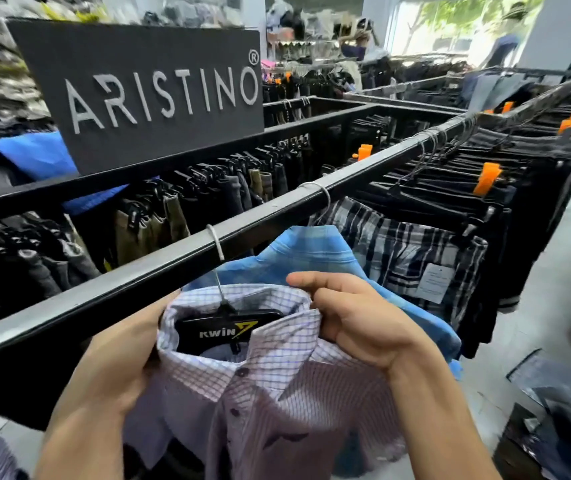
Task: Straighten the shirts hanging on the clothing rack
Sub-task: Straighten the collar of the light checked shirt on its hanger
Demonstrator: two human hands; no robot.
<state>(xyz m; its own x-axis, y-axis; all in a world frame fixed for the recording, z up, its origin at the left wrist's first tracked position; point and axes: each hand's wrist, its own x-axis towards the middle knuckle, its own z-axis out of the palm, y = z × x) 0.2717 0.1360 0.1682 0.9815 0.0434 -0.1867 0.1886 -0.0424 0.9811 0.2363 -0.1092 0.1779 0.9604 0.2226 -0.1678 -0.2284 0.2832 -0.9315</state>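
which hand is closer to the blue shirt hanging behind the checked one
Right. The right hand grips the checked shirt's collar directly against the blue shirt; the left hand holds the collar's opposite side, away from it.

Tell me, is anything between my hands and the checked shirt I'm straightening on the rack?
Nothing visible. The left hand and right hand both already grip the collar of the checked shirt, which hangs on its black hanger from the rail. The blue shirt hangs behind it, not between.

Both arms reach forward — right hand point(357, 320) pinches cloth, left hand point(121, 362) seemingly gripping too.
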